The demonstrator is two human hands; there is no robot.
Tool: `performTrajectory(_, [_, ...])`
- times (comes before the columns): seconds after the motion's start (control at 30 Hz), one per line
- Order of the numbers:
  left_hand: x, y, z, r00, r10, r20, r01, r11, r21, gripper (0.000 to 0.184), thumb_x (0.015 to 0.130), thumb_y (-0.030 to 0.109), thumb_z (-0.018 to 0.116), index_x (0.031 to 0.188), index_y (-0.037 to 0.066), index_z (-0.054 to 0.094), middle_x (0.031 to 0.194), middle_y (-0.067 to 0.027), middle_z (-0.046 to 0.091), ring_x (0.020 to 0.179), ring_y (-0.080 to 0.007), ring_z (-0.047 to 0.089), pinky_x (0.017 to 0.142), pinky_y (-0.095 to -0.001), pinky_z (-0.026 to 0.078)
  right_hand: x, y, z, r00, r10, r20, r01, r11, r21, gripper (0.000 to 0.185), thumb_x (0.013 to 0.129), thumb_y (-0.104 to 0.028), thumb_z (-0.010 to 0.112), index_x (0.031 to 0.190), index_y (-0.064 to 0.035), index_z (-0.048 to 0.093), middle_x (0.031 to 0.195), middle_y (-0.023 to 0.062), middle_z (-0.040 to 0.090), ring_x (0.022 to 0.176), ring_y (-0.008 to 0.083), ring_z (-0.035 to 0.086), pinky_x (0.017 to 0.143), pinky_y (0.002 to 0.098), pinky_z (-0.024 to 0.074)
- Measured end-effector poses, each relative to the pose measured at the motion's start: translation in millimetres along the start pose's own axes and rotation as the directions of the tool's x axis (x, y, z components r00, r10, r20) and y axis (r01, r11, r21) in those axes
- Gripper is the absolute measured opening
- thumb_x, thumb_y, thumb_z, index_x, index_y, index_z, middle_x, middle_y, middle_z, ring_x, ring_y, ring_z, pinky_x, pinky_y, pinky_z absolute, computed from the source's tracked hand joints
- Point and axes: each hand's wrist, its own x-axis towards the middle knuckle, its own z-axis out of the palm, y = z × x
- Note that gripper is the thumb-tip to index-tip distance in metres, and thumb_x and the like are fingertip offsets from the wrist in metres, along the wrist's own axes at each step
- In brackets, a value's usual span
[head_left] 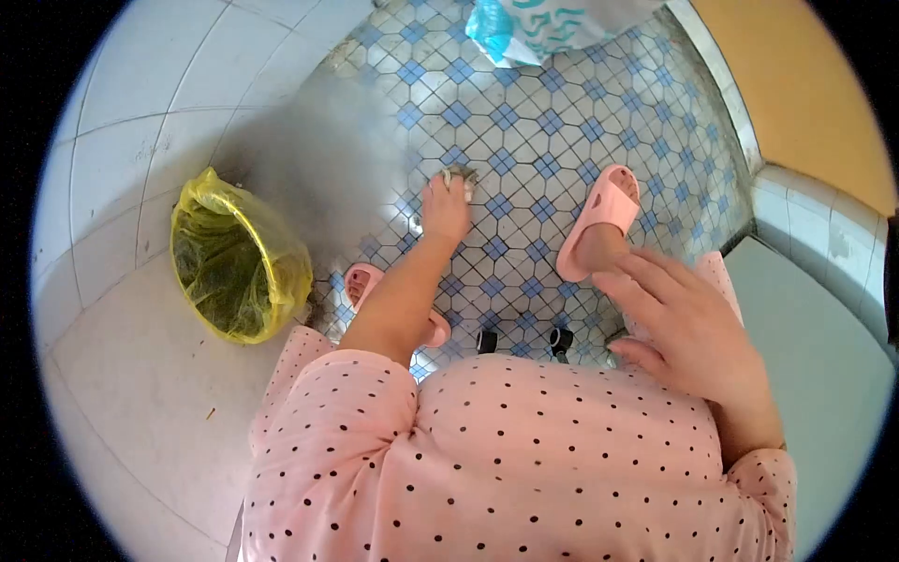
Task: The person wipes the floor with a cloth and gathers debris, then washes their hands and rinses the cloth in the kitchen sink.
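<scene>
My left hand reaches down to the tiled floor between my feet. Its fingers are closed around a small crumpled greyish scrap, whose kind I cannot make out and which is mostly covered by the fingertips. Over by my right knee, my right hand is held with its fingers apart and nothing in it. Below that hand is my right foot in a pink slipper. The left pink slipper is partly hidden behind my left forearm.
A bin lined with a yellow bag stands at the left by the white tiled wall. A white and turquoise plastic bag lies at the far end of the blue-patterned floor. Black casters show under me. A grey blur crosses the upper left.
</scene>
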Motion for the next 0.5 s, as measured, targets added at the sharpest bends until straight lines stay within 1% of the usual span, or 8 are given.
performTrajectory(0.07, [-1.0,4.1,-7.8,0.981,0.163,0.102,-0.169,0.984,0.053,0.035,0.081,0.017,0.063,0.112,0.004,0.052,0.114,-0.0213,0.050,0.102,-0.0382,0.050,0.087,-0.0469,0.044,-4.0,-4.1,0.5,0.998,-0.049,-0.031,0.049,0.999,0.013,0.069,0.065,-0.013,0.077,0.128,-0.0078,0.050,0.129,0.0137,0.051,0.122,0.0363,0.046,0.096,0.0448,0.0432])
performTrajectory(0.1, [-11.5,-1.5,1.5,0.942,0.314,0.120,-0.320,0.947,0.032,0.031,0.085,0.021,0.059,0.111,0.004,0.054,0.114,-0.0214,0.051,0.102,-0.0394,0.051,0.087,-0.0481,0.045,-8.6,-5.8,1.2,0.997,-0.055,-0.059,0.056,0.998,0.014,0.068,0.065,-0.013,0.077,0.127,-0.0071,0.050,0.128,0.0133,0.052,0.122,0.0357,0.046,0.096,0.0439,0.0437])
performTrajectory(0.17, [-41.3,-20.5,12.1,0.856,0.469,0.218,-0.449,0.883,-0.140,0.030,0.088,0.023,0.056,0.109,0.002,0.056,0.113,-0.0212,0.053,0.103,-0.0405,0.052,0.087,-0.0476,0.046,-16.7,-5.4,11.9,0.983,-0.084,-0.160,0.080,0.996,-0.028,0.059,0.068,-0.018,0.077,0.121,-0.0062,0.053,0.120,0.0139,0.055,0.113,0.0323,0.051,0.095,0.0426,0.0435])
performTrajectory(0.23, [-35.2,-45.0,-8.2,0.865,0.331,0.377,-0.286,0.943,-0.171,0.033,0.087,0.025,0.057,0.109,0.000,0.057,0.114,-0.0220,0.056,0.105,-0.0410,0.053,0.088,-0.0458,0.046,-20.1,0.1,18.0,0.973,-0.116,-0.201,0.100,0.991,-0.088,0.055,0.072,-0.024,0.076,0.120,-0.0062,0.055,0.109,0.0126,0.060,0.103,0.0297,0.057,0.091,0.0419,0.0443])
performTrajectory(0.3, [-11.0,-38.5,-70.1,0.921,-0.078,0.381,0.138,0.982,-0.132,0.039,0.087,0.025,0.057,0.117,0.001,0.054,0.116,-0.0227,0.057,0.107,-0.0394,0.055,0.089,-0.0439,0.047,-26.2,6.8,29.9,0.979,-0.099,-0.176,0.074,0.987,-0.145,0.055,0.074,-0.027,0.074,0.120,-0.0058,0.055,0.106,0.0127,0.062,0.101,0.0298,0.059,0.088,0.0423,0.0458])
performTrajectory(0.37, [4.3,-43.2,-79.9,0.934,-0.099,0.343,-0.016,0.948,0.318,0.044,0.088,0.024,0.057,0.124,0.001,0.049,0.115,-0.0217,0.059,0.104,-0.0369,0.059,0.088,-0.0431,0.048,-25.5,38.4,39.8,0.986,-0.121,-0.118,0.104,0.985,-0.139,0.055,0.075,-0.030,0.073,0.121,-0.0053,0.055,0.104,0.0129,0.063,0.099,0.0299,0.060,0.086,0.0429,0.0474])
performTrajectory(0.43, [29.8,-42.6,-70.8,0.950,-0.065,0.306,0.104,0.988,-0.113,0.042,0.089,0.022,0.054,0.126,0.002,0.048,0.116,-0.0187,0.060,0.101,-0.0336,0.060,0.086,-0.0433,0.049,-29.9,46.6,49.6,0.990,-0.115,-0.085,0.100,0.981,-0.165,0.055,0.077,-0.031,0.071,0.122,-0.0047,0.055,0.103,0.0133,0.064,0.097,0.0301,0.062,0.083,0.0437,0.0490])
performTrajectory(0.5, [46.9,-56.1,-65.9,0.970,-0.029,0.242,0.157,0.834,-0.529,0.041,0.091,0.019,0.052,0.127,0.003,0.047,0.116,-0.0157,0.060,0.098,-0.0304,0.061,0.084,-0.0434,0.049,-33.1,43.2,55.0,0.996,-0.039,-0.080,0.030,0.993,-0.111,0.054,0.079,-0.031,0.069,0.124,-0.0051,0.054,0.104,0.0143,0.064,0.098,0.0306,0.062,0.082,0.0437,0.0500])
